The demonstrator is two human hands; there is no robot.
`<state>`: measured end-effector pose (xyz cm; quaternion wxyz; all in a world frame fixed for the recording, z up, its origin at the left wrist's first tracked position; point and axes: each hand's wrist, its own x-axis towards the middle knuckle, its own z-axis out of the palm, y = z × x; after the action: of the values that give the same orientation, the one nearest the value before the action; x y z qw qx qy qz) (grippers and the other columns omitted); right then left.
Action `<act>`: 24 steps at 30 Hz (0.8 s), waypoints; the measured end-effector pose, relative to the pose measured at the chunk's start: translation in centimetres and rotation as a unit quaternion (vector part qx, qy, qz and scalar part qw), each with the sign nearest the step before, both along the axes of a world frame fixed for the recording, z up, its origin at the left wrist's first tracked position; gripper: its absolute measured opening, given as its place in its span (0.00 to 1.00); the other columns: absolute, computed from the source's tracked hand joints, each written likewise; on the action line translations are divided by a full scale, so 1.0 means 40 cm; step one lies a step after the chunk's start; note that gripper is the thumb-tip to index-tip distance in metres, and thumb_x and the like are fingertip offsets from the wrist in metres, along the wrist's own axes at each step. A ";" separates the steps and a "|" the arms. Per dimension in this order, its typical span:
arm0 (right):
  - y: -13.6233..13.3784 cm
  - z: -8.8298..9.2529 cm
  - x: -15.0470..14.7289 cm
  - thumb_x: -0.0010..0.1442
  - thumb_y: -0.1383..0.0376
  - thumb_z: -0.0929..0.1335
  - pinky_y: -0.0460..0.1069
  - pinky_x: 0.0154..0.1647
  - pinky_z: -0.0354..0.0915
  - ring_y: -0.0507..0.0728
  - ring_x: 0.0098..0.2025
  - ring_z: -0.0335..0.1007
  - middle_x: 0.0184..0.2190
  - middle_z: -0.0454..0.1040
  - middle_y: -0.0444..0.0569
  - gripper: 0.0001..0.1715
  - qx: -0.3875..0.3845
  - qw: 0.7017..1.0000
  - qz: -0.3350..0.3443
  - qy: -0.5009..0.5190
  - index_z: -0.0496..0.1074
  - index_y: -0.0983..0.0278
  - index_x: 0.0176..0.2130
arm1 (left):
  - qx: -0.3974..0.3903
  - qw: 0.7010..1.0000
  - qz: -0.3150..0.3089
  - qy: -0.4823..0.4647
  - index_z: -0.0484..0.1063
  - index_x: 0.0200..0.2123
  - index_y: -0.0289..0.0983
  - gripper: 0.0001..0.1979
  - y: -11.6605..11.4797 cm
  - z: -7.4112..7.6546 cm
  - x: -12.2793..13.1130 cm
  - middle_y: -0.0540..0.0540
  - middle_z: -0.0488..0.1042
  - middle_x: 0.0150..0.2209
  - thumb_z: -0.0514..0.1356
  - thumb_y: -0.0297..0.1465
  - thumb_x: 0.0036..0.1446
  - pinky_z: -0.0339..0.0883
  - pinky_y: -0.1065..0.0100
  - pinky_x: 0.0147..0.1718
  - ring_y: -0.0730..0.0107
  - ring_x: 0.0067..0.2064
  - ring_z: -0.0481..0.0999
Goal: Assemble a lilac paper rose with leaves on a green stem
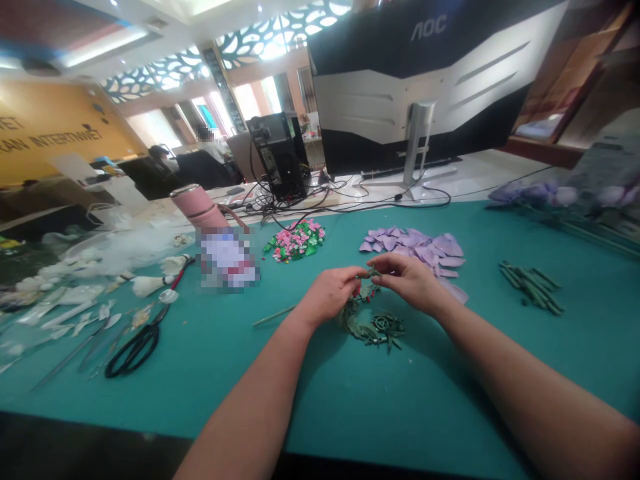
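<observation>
Both my hands meet over the middle of the teal table mat [350, 400]. My left hand [327, 293] and my right hand [407, 280] pinch a small green leafy piece with a red bit [364, 285] between their fingertips, fingers closed on it. Just below them lies a small heap of dark green plastic leaf parts [373, 327]. A thin green stem [274, 315] lies on the mat left of my left wrist.
Purple petals [420, 250] are piled behind my right hand, pink-and-green flower bits [296, 240] behind my left. Green stems [530, 285] lie right. Black scissors [137, 347], shuttlecocks [150, 285] and a pink flask [200, 205] are left. A monitor [425, 87] stands behind.
</observation>
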<state>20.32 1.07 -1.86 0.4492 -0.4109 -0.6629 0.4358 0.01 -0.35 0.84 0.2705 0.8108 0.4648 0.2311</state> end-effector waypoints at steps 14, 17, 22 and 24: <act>-0.004 -0.011 0.003 0.55 0.63 0.71 0.52 0.42 0.71 0.57 0.40 0.76 0.38 0.81 0.48 0.16 0.063 0.996 -0.015 -0.066 0.76 0.60 0.45 | -0.073 0.996 0.011 -0.042 0.76 0.49 0.38 0.16 0.001 0.007 0.004 0.49 0.78 0.32 0.54 0.33 0.62 0.67 0.70 0.34 0.71 0.32 0.74; -0.005 -0.006 0.002 0.53 0.62 0.72 0.52 0.42 0.72 0.57 0.40 0.76 0.38 0.81 0.48 0.16 0.051 0.998 -0.006 -0.042 0.76 0.60 0.43 | -0.095 0.994 0.009 -0.058 0.76 0.48 0.38 0.16 -0.002 0.013 0.003 0.49 0.78 0.31 0.54 0.33 0.61 0.67 0.71 0.33 0.72 0.30 0.72; -0.010 0.013 0.003 0.51 0.61 0.73 0.52 0.40 0.72 0.57 0.39 0.76 0.37 0.80 0.49 0.17 0.026 1.000 0.006 -0.018 0.77 0.60 0.42 | -0.095 0.993 0.017 -0.064 0.75 0.48 0.38 0.15 -0.012 0.027 0.002 0.49 0.78 0.31 0.55 0.35 0.62 0.65 0.71 0.31 0.74 0.27 0.70; -0.013 0.021 0.005 0.51 0.61 0.73 0.52 0.41 0.72 0.58 0.40 0.76 0.38 0.80 0.49 0.18 0.021 0.999 0.011 -0.021 0.77 0.61 0.43 | -0.066 0.997 0.020 -0.046 0.76 0.44 0.38 0.14 -0.016 0.032 0.005 0.50 0.76 0.29 0.54 0.36 0.62 0.63 0.72 0.30 0.74 0.27 0.69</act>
<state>20.52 0.54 -1.03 0.4387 -0.4028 -0.6861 0.4178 0.19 -0.98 2.11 0.3395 0.7705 0.4821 0.2423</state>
